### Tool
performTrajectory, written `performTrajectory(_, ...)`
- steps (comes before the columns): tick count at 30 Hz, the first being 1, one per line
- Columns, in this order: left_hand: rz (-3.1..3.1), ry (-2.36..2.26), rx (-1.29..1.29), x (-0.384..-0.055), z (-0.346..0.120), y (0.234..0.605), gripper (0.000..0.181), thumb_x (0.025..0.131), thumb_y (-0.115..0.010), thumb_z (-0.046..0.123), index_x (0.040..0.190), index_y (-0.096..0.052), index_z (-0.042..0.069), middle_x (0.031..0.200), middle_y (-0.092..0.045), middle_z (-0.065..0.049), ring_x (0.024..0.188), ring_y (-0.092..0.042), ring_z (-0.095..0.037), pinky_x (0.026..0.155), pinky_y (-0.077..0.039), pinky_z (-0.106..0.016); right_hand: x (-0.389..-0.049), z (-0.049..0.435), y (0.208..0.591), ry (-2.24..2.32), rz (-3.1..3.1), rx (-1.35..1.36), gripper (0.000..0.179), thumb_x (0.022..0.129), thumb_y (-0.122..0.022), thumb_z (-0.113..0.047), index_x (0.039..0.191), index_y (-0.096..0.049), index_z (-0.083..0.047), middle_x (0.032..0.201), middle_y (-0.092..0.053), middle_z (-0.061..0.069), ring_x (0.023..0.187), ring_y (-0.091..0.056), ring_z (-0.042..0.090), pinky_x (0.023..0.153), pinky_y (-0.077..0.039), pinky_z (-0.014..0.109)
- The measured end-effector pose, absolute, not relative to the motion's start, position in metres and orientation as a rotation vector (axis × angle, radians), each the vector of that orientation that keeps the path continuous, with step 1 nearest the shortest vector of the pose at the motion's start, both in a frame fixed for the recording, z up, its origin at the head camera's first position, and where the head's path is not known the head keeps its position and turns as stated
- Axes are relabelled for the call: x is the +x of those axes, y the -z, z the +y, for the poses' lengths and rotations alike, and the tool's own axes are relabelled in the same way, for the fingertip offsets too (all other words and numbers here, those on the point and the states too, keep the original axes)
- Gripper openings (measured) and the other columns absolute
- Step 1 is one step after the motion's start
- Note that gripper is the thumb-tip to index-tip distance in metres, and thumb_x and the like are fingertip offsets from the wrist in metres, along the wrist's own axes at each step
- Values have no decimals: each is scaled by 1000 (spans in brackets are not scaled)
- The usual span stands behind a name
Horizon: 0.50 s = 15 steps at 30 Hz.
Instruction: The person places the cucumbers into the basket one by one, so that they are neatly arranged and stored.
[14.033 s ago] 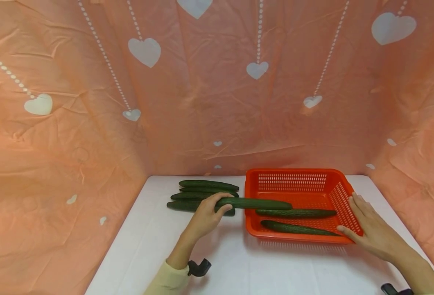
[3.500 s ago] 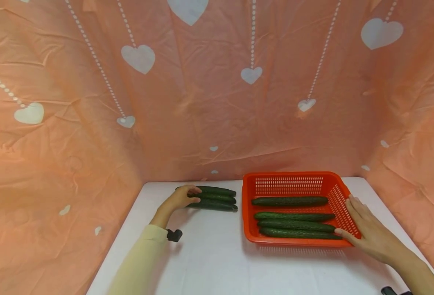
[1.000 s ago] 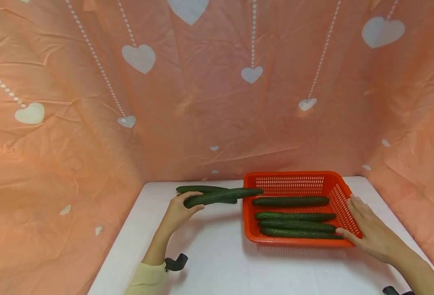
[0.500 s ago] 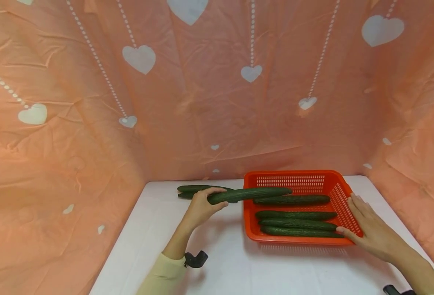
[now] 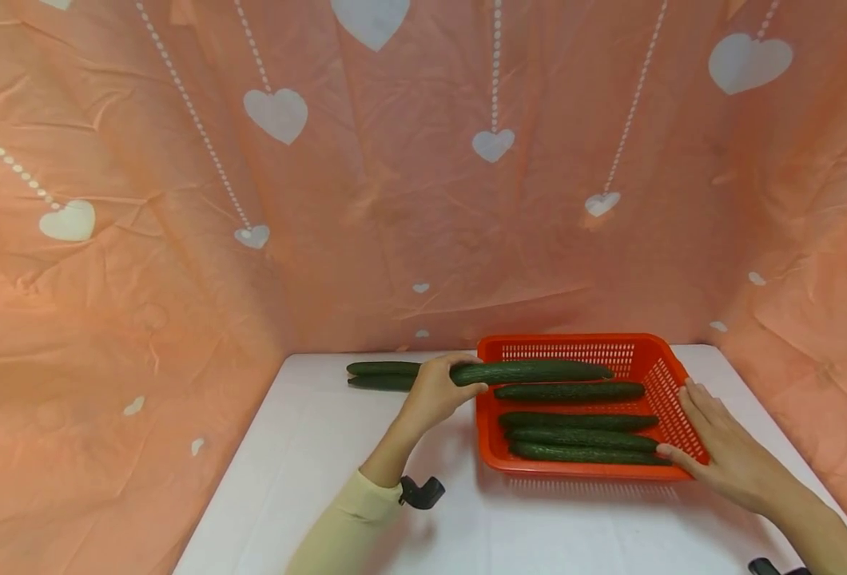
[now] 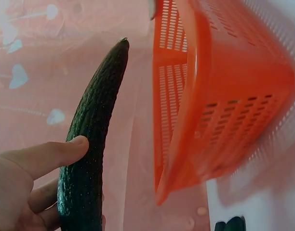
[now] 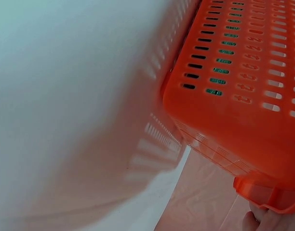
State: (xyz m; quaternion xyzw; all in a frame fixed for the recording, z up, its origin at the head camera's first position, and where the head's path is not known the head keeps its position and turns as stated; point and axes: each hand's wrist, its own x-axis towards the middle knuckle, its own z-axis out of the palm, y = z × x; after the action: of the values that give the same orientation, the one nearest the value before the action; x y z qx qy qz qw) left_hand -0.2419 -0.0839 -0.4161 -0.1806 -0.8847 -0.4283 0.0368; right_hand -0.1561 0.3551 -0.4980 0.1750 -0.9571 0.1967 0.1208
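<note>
Head view shows a cucumber (image 5: 531,372) held over the back part of the basket, above those lying inside. The left hand (image 5: 441,390) has thumb and fingers closed around it near one end, the far end pointing right. The right hand (image 5: 733,455) is spread, fingers extended along the basket's right side, gripping no cucumber. The step in hand appears to be loading; the next move likely calls for lowering the cucumber behind the others and letting go. Counted: one red basket (image 5: 582,471), four cucumbers (image 5: 569,391) inside it, one in hand, and two cucumbers (image 5: 383,368) side by side on the one white table (image 5: 538,527), making seven visible.
</note>
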Motion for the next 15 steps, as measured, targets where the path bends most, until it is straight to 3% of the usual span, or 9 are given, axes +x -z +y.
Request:
performTrajectory(4,-2746,1283,-564,-246,-70,416,35,91,-89,25,123,-80,13,129,-76,-9,123,-68,-31,107,-55,-50,-156,355,500,-575,-2803,505,98,101,-73,-40,164,-20,13,173,-12,36,163,-2,48,117,17,12)
performTrajectory(15,-2862,1114,-589,-259,-41,410,38,91,-89,22,125,-79,9,128,-76,-11,117,-70,-32,104,-57,-45,-156,356,499,-586,-2814,507,97,102,-72,-40,165,-20,13,173,-11,35,162,-5,51,115,18,12)
